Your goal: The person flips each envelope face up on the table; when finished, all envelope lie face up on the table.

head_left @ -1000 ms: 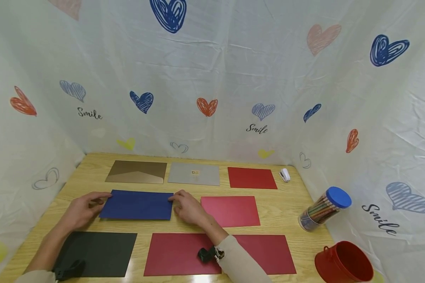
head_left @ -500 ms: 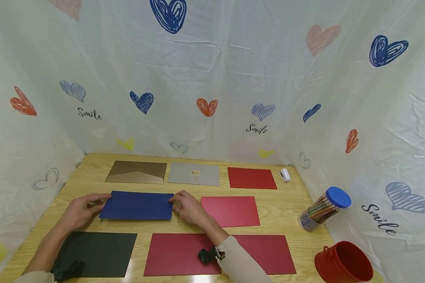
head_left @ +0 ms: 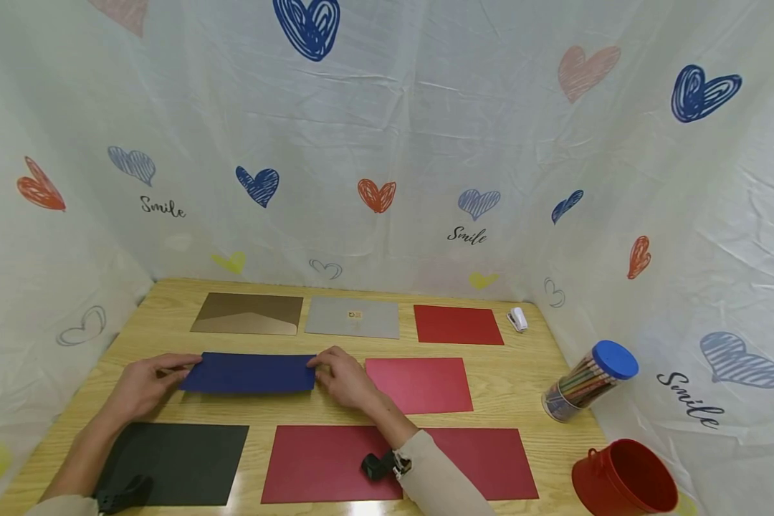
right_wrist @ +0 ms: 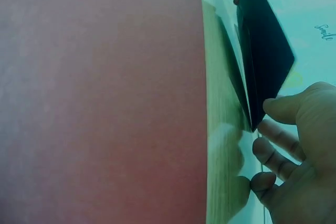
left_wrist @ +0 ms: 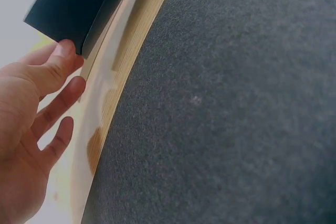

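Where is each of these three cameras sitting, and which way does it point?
Head: on the person's head, looking down at the wooden table; both forearms show.
Left wrist: low over the black card; left hand shows.
Right wrist: low over the dark red card; right hand shows.
All three show the dark blue paper envelope, pinched at both ends.

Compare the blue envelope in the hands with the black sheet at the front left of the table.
The blue envelope is gripped at its ends by the left hand and right hand; no hand holds the black sheet. The blue envelope's near edge is lifted off the table, casting a shadow; the black sheet lies flat. The blue envelope looks narrower front to back. Both are dark, plain rectangles.
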The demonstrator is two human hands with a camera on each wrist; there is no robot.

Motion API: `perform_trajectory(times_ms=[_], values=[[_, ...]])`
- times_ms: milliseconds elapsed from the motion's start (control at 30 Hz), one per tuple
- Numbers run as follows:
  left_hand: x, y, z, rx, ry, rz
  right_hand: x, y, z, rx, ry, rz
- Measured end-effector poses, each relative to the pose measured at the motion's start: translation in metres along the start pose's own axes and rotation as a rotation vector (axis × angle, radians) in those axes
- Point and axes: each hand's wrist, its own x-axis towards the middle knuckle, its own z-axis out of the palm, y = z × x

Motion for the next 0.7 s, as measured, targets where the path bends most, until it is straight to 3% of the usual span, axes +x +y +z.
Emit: perform_trajectory(times_ms=[167,400,700], values=[[0.0015,0.0002,0.0000,0.002,0.028,0.010,0.0013,0.0014,-0.0009,0.045,0.019,0.004],[0.0020,0.0023,-0.0029,0.009,0.015,-0.061,0.0003,0.0034,-0.0020,0.082,0.048,-0.014],[0.0018,0.0010,-0.0033,-0.012,0.049,-0.030,-0.0002,0.0044,-0.0019,0.105,0.096,-0.037]])
